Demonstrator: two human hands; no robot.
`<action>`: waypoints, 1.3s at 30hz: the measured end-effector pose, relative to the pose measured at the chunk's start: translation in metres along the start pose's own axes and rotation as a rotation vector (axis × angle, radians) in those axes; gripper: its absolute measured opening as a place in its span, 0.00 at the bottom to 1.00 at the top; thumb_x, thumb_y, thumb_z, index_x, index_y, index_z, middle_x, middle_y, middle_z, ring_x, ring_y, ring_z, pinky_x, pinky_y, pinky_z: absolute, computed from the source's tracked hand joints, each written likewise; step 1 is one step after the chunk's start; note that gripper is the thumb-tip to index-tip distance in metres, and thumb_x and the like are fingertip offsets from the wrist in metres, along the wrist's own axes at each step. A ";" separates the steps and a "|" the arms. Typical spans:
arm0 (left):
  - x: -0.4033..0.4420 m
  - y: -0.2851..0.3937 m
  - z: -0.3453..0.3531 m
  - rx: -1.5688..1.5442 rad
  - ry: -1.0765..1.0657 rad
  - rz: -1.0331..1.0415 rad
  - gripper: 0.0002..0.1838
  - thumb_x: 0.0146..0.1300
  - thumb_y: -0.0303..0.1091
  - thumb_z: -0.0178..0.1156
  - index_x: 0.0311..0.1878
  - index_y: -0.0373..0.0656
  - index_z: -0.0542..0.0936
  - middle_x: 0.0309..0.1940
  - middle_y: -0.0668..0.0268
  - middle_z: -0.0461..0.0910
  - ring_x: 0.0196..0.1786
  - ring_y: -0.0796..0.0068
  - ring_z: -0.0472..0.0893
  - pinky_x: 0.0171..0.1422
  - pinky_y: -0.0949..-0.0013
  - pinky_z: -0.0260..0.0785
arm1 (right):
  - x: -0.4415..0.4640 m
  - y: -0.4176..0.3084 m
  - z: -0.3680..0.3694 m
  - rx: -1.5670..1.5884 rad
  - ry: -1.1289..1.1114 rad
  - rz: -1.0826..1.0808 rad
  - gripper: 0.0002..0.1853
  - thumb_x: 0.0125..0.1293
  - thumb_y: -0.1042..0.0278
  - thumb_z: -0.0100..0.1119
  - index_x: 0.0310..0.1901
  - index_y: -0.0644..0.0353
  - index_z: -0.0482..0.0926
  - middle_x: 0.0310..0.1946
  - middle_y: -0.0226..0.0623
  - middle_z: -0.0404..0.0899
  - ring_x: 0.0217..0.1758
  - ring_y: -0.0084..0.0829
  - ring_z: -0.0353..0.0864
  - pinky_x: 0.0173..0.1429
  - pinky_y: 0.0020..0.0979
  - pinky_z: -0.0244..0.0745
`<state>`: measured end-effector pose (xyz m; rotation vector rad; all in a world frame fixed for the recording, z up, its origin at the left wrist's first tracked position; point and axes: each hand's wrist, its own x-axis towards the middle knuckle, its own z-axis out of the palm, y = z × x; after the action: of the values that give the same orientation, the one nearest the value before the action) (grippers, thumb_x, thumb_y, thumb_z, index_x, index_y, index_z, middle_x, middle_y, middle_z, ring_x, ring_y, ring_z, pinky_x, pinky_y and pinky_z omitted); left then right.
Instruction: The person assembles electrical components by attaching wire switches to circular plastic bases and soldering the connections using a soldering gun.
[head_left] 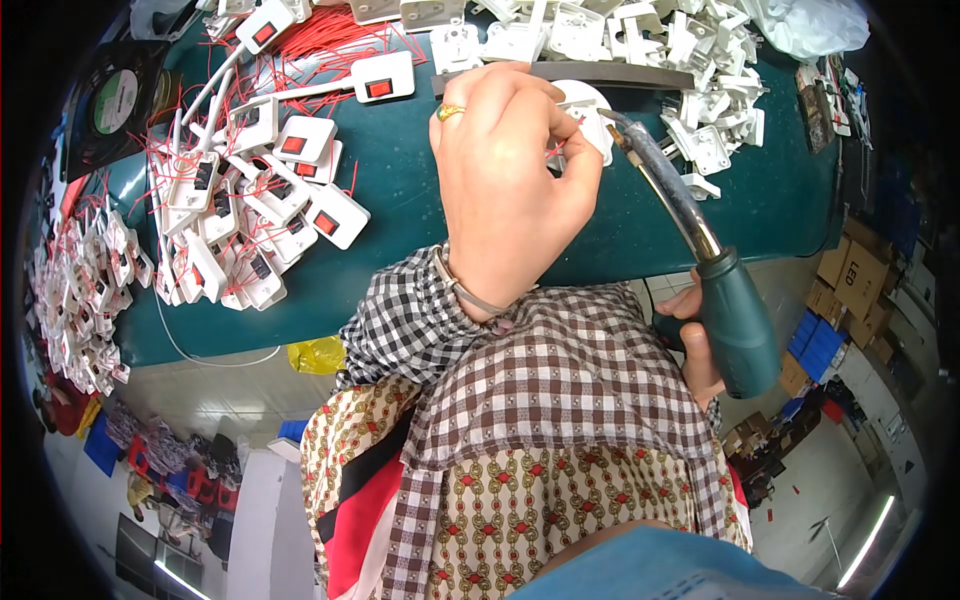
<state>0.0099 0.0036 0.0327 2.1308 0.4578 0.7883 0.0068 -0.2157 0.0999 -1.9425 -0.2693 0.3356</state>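
Observation:
My right hand (697,335) is wrapped round the green handle of a soldering iron (738,315). The iron's metal shaft slants up and left, and its thin tip is at a white plastic part (592,98) with a rounded edge. My left hand (515,165) is closed over that part, thumb and fingers bent onto it from the left. A bit of red shows between the fingertips; the rest of what they pinch is hidden. A long dark strip (640,76) runs just behind the part and passes beneath the left fingers.
White housings with red rocker switches (335,215) and red wires lie heaped on the green table (410,250) at left. A bundle of red wires (325,38) is at the back. Empty white housings (700,60) pile up at back right, beside a plastic bag (815,25).

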 end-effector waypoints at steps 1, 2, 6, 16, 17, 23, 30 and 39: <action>0.000 0.000 0.000 0.002 -0.002 -0.003 0.06 0.42 0.23 0.64 0.24 0.40 0.77 0.34 0.60 0.82 0.48 0.56 0.79 0.55 0.58 0.67 | 0.000 0.000 0.001 0.008 0.004 0.009 0.35 0.59 0.54 0.69 0.56 0.78 0.71 0.29 0.37 0.75 0.33 0.32 0.78 0.38 0.37 0.80; 0.000 0.001 0.000 0.004 -0.004 -0.005 0.06 0.42 0.23 0.65 0.24 0.40 0.77 0.35 0.60 0.82 0.48 0.56 0.79 0.55 0.58 0.67 | 0.000 0.000 0.001 0.016 0.007 0.017 0.35 0.59 0.54 0.69 0.56 0.78 0.71 0.29 0.37 0.75 0.33 0.32 0.78 0.38 0.37 0.80; 0.001 0.000 0.000 0.008 -0.010 -0.006 0.06 0.42 0.23 0.65 0.24 0.40 0.77 0.34 0.60 0.82 0.49 0.56 0.79 0.55 0.58 0.67 | 0.003 -0.001 -0.001 0.027 -0.044 0.013 0.35 0.59 0.54 0.68 0.56 0.79 0.70 0.30 0.38 0.75 0.33 0.33 0.79 0.39 0.36 0.80; 0.001 0.002 -0.001 -0.003 -0.027 -0.015 0.06 0.42 0.22 0.64 0.24 0.40 0.77 0.34 0.59 0.82 0.49 0.55 0.79 0.56 0.58 0.66 | 0.008 0.013 -0.007 0.292 0.077 -0.050 0.34 0.62 0.53 0.63 0.56 0.79 0.68 0.32 0.41 0.75 0.32 0.34 0.78 0.36 0.36 0.81; 0.001 0.003 -0.001 0.000 -0.030 -0.020 0.05 0.43 0.22 0.64 0.24 0.40 0.77 0.35 0.59 0.82 0.50 0.55 0.79 0.56 0.57 0.66 | 0.010 0.015 -0.007 0.367 0.095 -0.041 0.34 0.62 0.53 0.63 0.56 0.80 0.68 0.32 0.41 0.75 0.32 0.34 0.79 0.37 0.37 0.82; -0.002 -0.001 -0.005 -0.002 -0.069 0.012 0.08 0.46 0.23 0.65 0.31 0.40 0.79 0.40 0.58 0.81 0.51 0.55 0.78 0.57 0.59 0.67 | 0.031 0.035 -0.014 0.616 0.122 -0.026 0.34 0.69 0.43 0.53 0.55 0.74 0.68 0.28 0.34 0.70 0.31 0.27 0.73 0.30 0.31 0.80; -0.014 0.009 -0.054 0.010 -0.330 -0.224 0.36 0.48 0.30 0.76 0.62 0.37 0.72 0.58 0.57 0.74 0.56 0.67 0.77 0.62 0.67 0.69 | 0.061 0.090 -0.083 1.039 0.176 -0.019 0.31 0.69 0.42 0.53 0.53 0.68 0.69 0.27 0.29 0.66 0.31 0.23 0.67 0.29 0.23 0.73; -0.013 -0.001 -0.021 -0.092 -0.254 -0.151 0.33 0.43 0.27 0.77 0.56 0.36 0.77 0.53 0.60 0.77 0.54 0.69 0.77 0.59 0.68 0.69 | 0.111 0.161 -0.109 1.550 0.005 -0.049 0.27 0.63 0.52 0.66 0.52 0.67 0.69 0.28 0.28 0.65 0.31 0.20 0.66 0.29 0.20 0.71</action>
<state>-0.0142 0.0085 0.0371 2.0488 0.4326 0.4373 0.1547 -0.3330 -0.0205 -0.4075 0.0016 0.3370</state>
